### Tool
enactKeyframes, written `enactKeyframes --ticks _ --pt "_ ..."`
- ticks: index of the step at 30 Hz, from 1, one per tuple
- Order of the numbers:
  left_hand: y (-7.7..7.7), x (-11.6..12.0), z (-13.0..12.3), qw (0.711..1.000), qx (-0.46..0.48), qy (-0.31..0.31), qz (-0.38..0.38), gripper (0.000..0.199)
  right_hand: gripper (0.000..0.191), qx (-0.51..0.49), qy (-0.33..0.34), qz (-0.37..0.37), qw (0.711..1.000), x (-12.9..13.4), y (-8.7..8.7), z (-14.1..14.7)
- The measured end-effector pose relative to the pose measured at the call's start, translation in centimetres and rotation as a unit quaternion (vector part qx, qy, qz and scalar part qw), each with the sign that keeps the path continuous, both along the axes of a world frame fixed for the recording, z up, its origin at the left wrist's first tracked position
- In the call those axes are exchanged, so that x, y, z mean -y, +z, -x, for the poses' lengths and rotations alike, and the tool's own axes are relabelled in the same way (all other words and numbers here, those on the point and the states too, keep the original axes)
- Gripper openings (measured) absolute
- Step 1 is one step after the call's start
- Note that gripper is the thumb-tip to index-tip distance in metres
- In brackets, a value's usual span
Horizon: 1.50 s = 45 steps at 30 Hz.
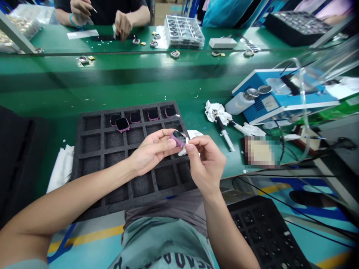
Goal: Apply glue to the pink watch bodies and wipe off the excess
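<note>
Between finger and thumb, my left hand (pixel 153 149) grips a purple smartwatch case (pixel 177 139) with a dark screen, tilted above the foam tray. My right hand (pixel 207 158) pinches a small piece of white tissue (pixel 186 143) against the near right edge of the case. Below both hands lies a black foam tray (pixel 117 203) divided into square compartments. Several similar watch cases sit in its far row, and one purple watch case (pixel 122 124) rests tilted across a divider. The tissue's far side is partly hidden by my fingers.
To the right are crumpled tissue (pixel 215 111), a syringe (pixel 226 134), a pump bottle (pixel 239 102) and a blue box-shaped device (pixel 280 97) with tubing and cables. Across the bench, a co-worker's hands (pixel 122 25) handle small parts near a clear compartment box (pixel 183 31). Another black tray (pixel 263 228) stands lower right.
</note>
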<state>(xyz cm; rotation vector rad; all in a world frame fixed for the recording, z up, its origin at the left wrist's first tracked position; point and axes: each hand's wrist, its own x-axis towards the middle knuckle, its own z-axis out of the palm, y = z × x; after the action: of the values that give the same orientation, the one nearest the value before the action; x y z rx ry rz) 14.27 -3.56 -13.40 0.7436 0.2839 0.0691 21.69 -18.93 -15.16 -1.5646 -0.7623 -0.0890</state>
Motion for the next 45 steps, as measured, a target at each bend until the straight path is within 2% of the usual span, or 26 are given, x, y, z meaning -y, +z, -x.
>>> enactKeyframes --ticks 10,14,19,23,25,27,29,31,34,36,40,45 --pt "-0.3 -0.1 0.2 1.000 -0.003 -0.014 0.014 0.046 0.006 -0.015 -0.001 -0.011 1.000 0.3 0.4 0.1" --pt "-0.2 0.0 0.2 1.000 0.001 -0.013 0.000 0.046 0.007 -0.005 0.003 0.001 1.000 0.5 1.2 0.0" --pt "-0.2 0.1 0.1 0.998 0.017 0.020 -0.061 0.048 0.008 0.076 0.028 0.082 0.993 0.5 3.0 -0.4" --pt "0.0 0.0 0.0 0.996 0.011 0.032 -0.082 0.048 0.010 0.084 -0.002 0.159 0.984 1.4 2.9 -1.5" --pt "0.4 0.0 0.1 0.996 0.012 0.026 -0.090 0.051 0.012 0.045 -0.037 0.155 0.986 2.6 2.3 -3.3" --pt "0.8 0.0 0.1 0.994 0.011 0.023 -0.103 0.053 0.016 0.006 -0.075 0.127 0.989 4.0 2.1 -6.6" --pt "1.1 -0.2 0.1 0.993 0.003 0.019 -0.117 0.053 0.019 0.021 -0.156 0.093 0.983 5.4 2.5 -11.3" --pt "1.1 -0.3 0.1 0.990 0.000 0.016 -0.141 0.055 0.016 0.065 -0.239 0.092 0.965 6.4 3.5 -16.8" --pt "0.9 -0.4 0.0 0.977 0.012 0.035 -0.211 0.058 0.007 0.083 -0.308 0.193 0.928 6.4 4.9 -24.0" --pt "0.6 -0.3 -0.1 0.965 0.023 0.049 -0.256 0.058 0.005 0.094 -0.307 0.277 0.906 5.5 5.2 -26.9" --pt "0.2 -0.2 -0.1 0.956 0.032 0.057 -0.288 0.058 0.006 0.097 -0.303 0.388 0.865 3.5 4.2 -29.0" --pt "-0.1 -0.3 -0.1 0.951 0.029 0.057 -0.303 0.061 0.011 0.056 -0.284 0.411 0.864 3.2 3.2 -29.5"
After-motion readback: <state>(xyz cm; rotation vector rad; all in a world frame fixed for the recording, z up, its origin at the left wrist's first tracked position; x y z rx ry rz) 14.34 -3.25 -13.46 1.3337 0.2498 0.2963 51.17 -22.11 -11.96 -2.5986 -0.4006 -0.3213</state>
